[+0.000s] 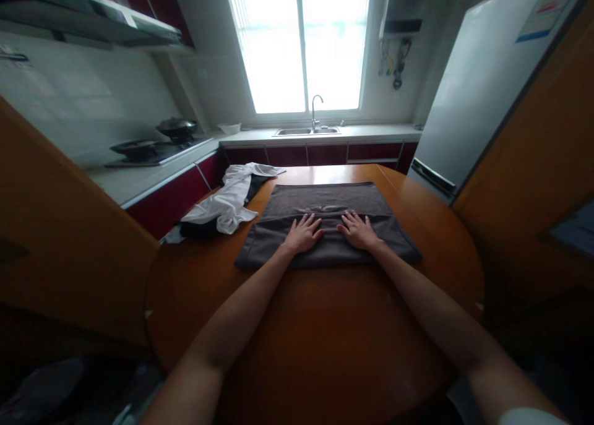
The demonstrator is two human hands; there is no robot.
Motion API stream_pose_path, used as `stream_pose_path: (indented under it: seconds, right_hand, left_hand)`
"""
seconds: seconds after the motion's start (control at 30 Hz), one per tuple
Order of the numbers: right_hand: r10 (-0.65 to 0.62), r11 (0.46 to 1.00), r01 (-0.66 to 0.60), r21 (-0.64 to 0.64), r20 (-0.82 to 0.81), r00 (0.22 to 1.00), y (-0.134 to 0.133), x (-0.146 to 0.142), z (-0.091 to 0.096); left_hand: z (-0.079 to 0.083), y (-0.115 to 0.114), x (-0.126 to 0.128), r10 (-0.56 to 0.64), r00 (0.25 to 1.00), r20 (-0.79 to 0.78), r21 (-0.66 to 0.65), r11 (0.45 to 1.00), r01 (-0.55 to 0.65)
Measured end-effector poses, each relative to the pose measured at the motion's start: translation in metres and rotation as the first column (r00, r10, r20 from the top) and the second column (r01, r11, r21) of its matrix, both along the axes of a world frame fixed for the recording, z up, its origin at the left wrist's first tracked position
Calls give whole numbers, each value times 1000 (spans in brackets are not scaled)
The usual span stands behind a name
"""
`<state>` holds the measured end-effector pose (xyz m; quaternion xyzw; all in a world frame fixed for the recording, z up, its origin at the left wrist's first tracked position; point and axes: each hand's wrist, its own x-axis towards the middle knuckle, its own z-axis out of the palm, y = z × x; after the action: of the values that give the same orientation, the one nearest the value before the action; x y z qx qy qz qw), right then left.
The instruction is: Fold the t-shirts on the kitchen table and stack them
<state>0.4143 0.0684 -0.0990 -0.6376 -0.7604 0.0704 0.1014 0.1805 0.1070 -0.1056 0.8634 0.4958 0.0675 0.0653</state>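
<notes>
A dark grey piece of cloth (325,196), folded over on itself, lies spread on the wooden table (325,338). Its near part forms a layer whose edge runs across the middle, and a small light marking shows just beyond that edge. My left hand (304,233) rests palm down on the folded layer, fingers spread. To its right, my right hand (357,229) also lies flat on the cloth with its fingers apart. Neither hand grips anything. Whether the cloth is a garment or a towel I cannot tell.
Crumpled white and black clothes (227,202) lie at the table's left edge. Beyond the table runs a counter with a sink (306,131). A stove (162,153) with pans stands at the left, and a fridge (477,85) at the right.
</notes>
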Motion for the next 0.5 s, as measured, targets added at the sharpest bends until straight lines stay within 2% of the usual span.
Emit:
stream_pose_path:
  seconds: [0.2, 0.37, 0.5]
  right_hand:
    - [-3, 1000, 3, -8, 25, 1000, -2, 0, -1]
    - [-4, 1000, 4, -22, 10, 1000, 1, 2, -6]
    - [-21, 1000, 21, 22, -4, 1000, 2, 3, -8]
  left_hand:
    - [0, -2, 2, 26, 999, 39, 66, 997, -29]
    - [4, 4, -7, 203, 968, 151, 206, 951, -231]
    - [5, 13, -17, 274, 933, 235, 153, 937, -313]
